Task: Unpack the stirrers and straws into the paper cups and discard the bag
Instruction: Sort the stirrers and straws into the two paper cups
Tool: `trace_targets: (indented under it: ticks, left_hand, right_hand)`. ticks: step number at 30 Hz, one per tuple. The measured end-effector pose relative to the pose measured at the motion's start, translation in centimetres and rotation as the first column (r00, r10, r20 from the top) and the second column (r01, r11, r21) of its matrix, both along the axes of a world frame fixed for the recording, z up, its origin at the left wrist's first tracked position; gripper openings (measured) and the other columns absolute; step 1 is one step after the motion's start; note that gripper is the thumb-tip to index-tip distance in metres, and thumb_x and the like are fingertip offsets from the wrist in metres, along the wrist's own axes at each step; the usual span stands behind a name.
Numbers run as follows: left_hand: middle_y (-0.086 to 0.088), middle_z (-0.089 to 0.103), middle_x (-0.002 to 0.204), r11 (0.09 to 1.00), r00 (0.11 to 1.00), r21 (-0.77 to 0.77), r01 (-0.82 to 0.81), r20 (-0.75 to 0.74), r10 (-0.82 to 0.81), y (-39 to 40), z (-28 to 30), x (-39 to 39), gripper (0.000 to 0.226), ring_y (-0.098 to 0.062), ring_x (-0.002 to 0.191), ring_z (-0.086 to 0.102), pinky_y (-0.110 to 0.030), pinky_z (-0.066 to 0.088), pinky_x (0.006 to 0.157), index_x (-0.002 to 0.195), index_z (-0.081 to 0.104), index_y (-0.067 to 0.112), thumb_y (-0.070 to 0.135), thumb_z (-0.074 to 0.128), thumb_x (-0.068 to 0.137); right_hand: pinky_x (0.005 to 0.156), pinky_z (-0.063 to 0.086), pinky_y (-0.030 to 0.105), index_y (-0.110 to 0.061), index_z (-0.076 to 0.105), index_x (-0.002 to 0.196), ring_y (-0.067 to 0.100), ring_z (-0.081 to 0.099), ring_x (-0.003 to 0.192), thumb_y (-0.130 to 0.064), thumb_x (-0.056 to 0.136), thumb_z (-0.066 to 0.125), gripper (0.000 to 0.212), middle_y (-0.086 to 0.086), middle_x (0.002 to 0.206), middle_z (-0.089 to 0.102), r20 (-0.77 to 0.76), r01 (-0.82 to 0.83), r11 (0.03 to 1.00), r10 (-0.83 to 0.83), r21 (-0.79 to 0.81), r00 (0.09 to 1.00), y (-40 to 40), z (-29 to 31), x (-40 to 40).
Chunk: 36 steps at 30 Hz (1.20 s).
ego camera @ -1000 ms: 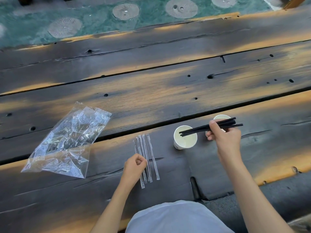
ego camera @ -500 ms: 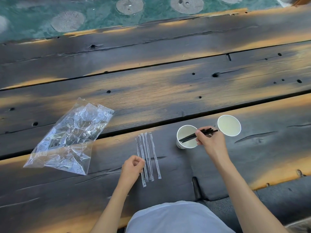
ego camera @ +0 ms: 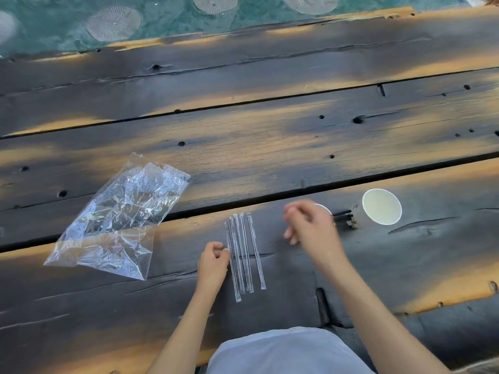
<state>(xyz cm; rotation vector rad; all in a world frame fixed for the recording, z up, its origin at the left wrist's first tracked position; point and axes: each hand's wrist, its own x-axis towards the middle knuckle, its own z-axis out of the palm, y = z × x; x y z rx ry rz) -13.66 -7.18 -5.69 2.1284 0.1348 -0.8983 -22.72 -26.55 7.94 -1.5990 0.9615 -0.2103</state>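
Observation:
Several clear-wrapped straws (ego camera: 244, 255) lie side by side on the dark wooden table (ego camera: 270, 136). My left hand (ego camera: 213, 261) sits curled just left of them, its fingertips at the leftmost straw; no grip on it shows. My right hand (ego camera: 310, 225), blurred and with loose fingers, holds nothing and hovers over the left paper cup (ego camera: 324, 208), hiding most of it. Black stirrers (ego camera: 343, 215) stick out of that cup toward the right. The second paper cup (ego camera: 381, 207) stands empty just beyond them. The empty clear plastic bag (ego camera: 118, 220) lies crumpled at the left.
Gaps run between the table's planks, one directly behind the straws and cups. A notch (ego camera: 322, 306) cuts into the near edge by my white-clad body (ego camera: 283, 352). Green floor with round patterns (ego camera: 113, 22) lies past the far edge.
My right hand lowered the black stirrers into the left cup, let go of them and moved left. My left hand stayed curled by the straws.

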Motion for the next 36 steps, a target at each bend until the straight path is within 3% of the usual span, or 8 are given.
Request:
trace_targets:
  ticks: [2, 4, 6, 9, 17, 23, 32, 36]
  left_hand:
    - [0.002, 0.065, 0.098, 0.999, 1.000, 0.035, 0.026, -0.017, -0.026, -0.3, -0.6, 0.2, 0.029, -0.022, 0.096, 0.065, -0.048, 0.055, 0.090, 0.123, 0.055, 0.016, 0.022, 0.056, 0.095]
    - [0.003, 0.064, 0.095, 0.998, 0.999, 0.059, 0.038, -0.033, -0.036, -0.7, -0.6, 0.2, 0.037, -0.020, 0.096, 0.064, -0.048, 0.055, 0.091, 0.130, 0.051, 0.016, 0.022, 0.056, 0.095]
    - [0.003, 0.065, 0.092, 0.997, 0.999, 0.066, 0.035, -0.026, -0.033, -1.2, -0.6, 0.2, 0.041, -0.019, 0.094, 0.064, -0.048, 0.055, 0.090, 0.134, 0.048, 0.015, 0.020, 0.055, 0.094]
    - [0.002, 0.066, 0.091, 0.997, 0.999, 0.070, 0.016, -0.033, -0.014, -1.9, -0.5, 0.4, 0.042, -0.018, 0.092, 0.064, -0.047, 0.056, 0.089, 0.136, 0.049, 0.014, 0.018, 0.054, 0.094]
    - [-0.003, 0.072, 0.092, 1.000, 0.995, 0.004, 0.016, -0.099, -0.015, -3.5, -1.0, 0.2, 0.035, -0.024, 0.088, 0.070, -0.047, 0.058, 0.085, 0.125, 0.062, 0.021, 0.009, 0.047, 0.096]
    - [-0.003, 0.074, 0.087, 0.998, 0.997, 0.010, 0.068, 0.031, -0.068, -3.3, -1.2, -0.6, 0.024, -0.022, 0.084, 0.069, -0.041, 0.059, 0.078, 0.095, 0.074, 0.017, 0.008, 0.052, 0.096]
    - [-0.012, 0.076, 0.091, 0.948, 0.969, -0.236, -0.216, -0.172, 0.178, -2.0, 1.3, -1.3, 0.009, -0.026, 0.088, 0.074, -0.036, 0.061, 0.081, 0.094, 0.070, 0.007, 0.006, 0.061, 0.095]
    - [-0.012, 0.077, 0.087, 0.930, 0.979, -0.334, -0.155, -0.180, 0.098, -1.5, 2.9, -1.9, 0.007, -0.025, 0.085, 0.074, -0.039, 0.061, 0.081, 0.091, 0.068, 0.005, 0.010, 0.064, 0.094]
  right_hand:
    - [0.052, 0.055, 0.031, -0.013, 0.064, 0.095, 0.015, 0.064, 0.054, -0.008, 0.095, 0.049, 0.017, 0.011, 0.080, 0.067, -0.214, -0.218, 0.971, 0.234, 0.095, 0.949, 2.1, -4.0, 1.4]
    - [0.075, 0.059, 0.042, -0.013, 0.066, 0.105, 0.028, 0.071, 0.082, -0.012, 0.093, 0.046, 0.023, 0.014, 0.099, 0.071, -0.435, -0.376, 0.921, 0.381, 0.101, 0.816, 3.5, -7.3, 2.4]
    - [0.088, 0.053, 0.041, -0.007, 0.065, 0.112, 0.036, 0.064, 0.104, -0.010, 0.092, 0.043, 0.030, 0.018, 0.113, 0.068, -0.543, -0.429, 0.899, 0.402, 0.084, 0.737, 4.0, -9.1, 3.2]
    - [0.088, 0.047, 0.035, -0.005, 0.065, 0.116, 0.038, 0.059, 0.113, -0.008, 0.093, 0.042, 0.032, 0.020, 0.120, 0.067, -0.580, -0.410, 0.910, 0.368, 0.064, 0.726, 4.4, -10.5, 4.5]
    - [0.082, 0.053, 0.035, -0.012, 0.072, 0.098, 0.034, 0.065, 0.094, -0.010, 0.085, 0.044, 0.030, 0.014, 0.098, 0.072, -0.532, -0.292, 0.943, 0.332, 0.161, 0.779, 6.2, -13.1, 5.4]
    - [0.078, 0.061, 0.040, -0.010, 0.076, 0.086, 0.023, 0.072, 0.081, -0.018, 0.090, 0.061, 0.017, 0.009, 0.083, 0.075, -0.436, -0.176, 0.954, 0.269, 0.242, 0.859, 7.1, -14.6, 4.5]
    - [0.059, 0.054, 0.022, 0.006, 0.071, 0.098, 0.016, 0.061, 0.061, 0.000, 0.089, 0.065, 0.012, 0.015, 0.080, 0.069, -0.256, -0.034, 0.890, 0.167, 0.454, 0.952, 6.1, -12.6, 2.6]
    - [0.065, 0.057, 0.025, 0.012, 0.064, 0.102, 0.019, 0.064, 0.062, 0.004, 0.086, 0.068, 0.018, 0.020, 0.084, 0.063, -0.156, -0.006, 0.835, 0.110, 0.550, 0.982, 5.6, -10.5, 1.2]
